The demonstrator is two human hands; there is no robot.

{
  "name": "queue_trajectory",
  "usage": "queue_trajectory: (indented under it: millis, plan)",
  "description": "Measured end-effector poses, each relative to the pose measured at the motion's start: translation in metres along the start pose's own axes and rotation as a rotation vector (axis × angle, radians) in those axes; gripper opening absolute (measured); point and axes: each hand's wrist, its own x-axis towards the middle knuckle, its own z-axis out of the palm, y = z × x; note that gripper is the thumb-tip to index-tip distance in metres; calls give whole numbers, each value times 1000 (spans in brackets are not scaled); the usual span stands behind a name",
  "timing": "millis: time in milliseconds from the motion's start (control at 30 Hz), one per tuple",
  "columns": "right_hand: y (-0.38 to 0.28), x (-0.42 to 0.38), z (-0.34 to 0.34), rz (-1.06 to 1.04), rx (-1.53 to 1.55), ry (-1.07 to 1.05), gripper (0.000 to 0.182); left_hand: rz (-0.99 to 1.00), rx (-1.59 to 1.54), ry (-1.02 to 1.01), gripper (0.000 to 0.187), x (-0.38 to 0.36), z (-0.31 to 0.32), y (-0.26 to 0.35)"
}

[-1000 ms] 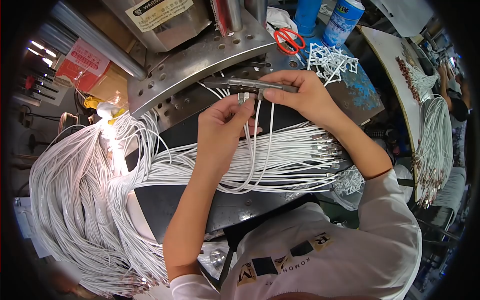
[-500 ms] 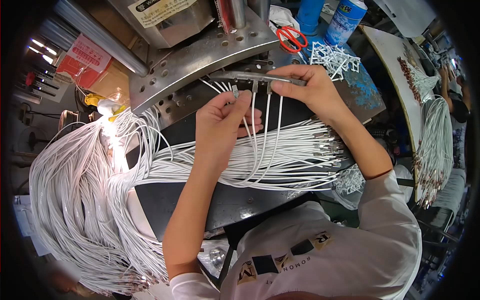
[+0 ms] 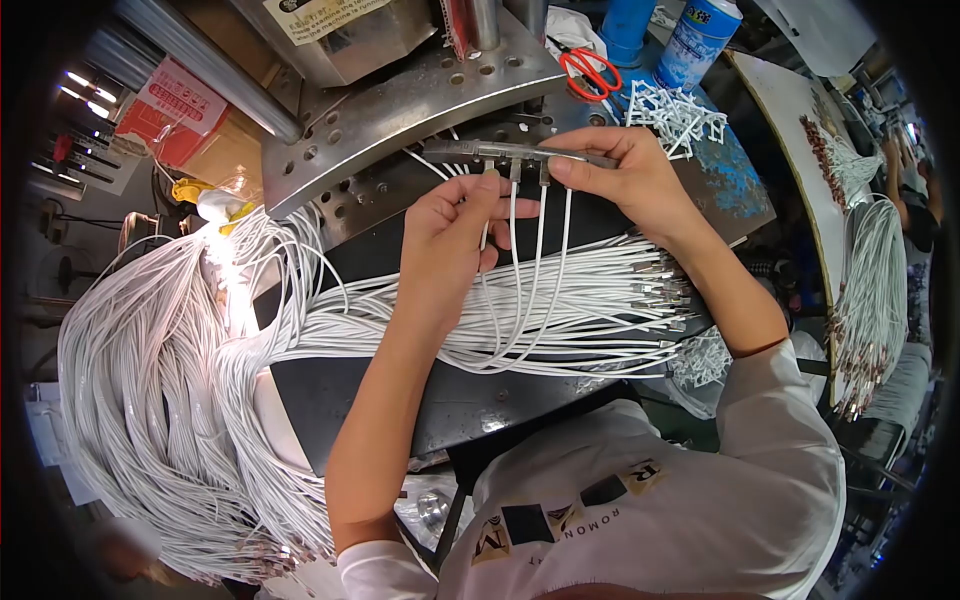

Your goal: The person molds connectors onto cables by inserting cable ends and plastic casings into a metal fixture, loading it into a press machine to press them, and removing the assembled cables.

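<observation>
A metal bar point(image 3: 465, 150) lies crosswise below the machine's plate, with several white cables hanging from it by their metal connectors. My right hand point(image 3: 630, 180) pinches the bar's right end between thumb and fingers. Lower left of it, my left hand point(image 3: 450, 230) holds a cable connector against the bar's near edge, thumb on top. The cables loop down over a thick bundle of white cables point(image 3: 570, 290) whose metal ends point right.
A perforated steel plate point(image 3: 420, 95) stands ahead. Red scissors point(image 3: 592, 75), a spray can point(image 3: 700, 42) and small white pieces point(image 3: 675, 118) are at the upper right. More cables point(image 3: 150, 370) hang at left. Another person's arm point(image 3: 893, 165) shows far right.
My left hand has moved slightly right and up, bringing the connector it holds from below the bar to the bar's edge. My right hand keeps its grip on the bar.
</observation>
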Motion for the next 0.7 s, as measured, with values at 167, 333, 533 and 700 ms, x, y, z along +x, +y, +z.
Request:
queue_trajectory:
  millis: [167, 333, 533, 700]
  plan:
    - [-5, -1, 0, -15, -77, 6, 33, -9, -2, -11, 31, 0, -2, -1]
    - [-11, -2, -5, -60, -220, 1, 31, 71, 108, 20, 34, 1, 1, -6]
    - [-10, 0, -40, 35, -287, -30, 29, 139, 223, 263, 39, 0, -18, 10]
    - [10, 13, -48, -15, -344, -223, 30, -10, -50, 320, 44, 31, -28, 13]
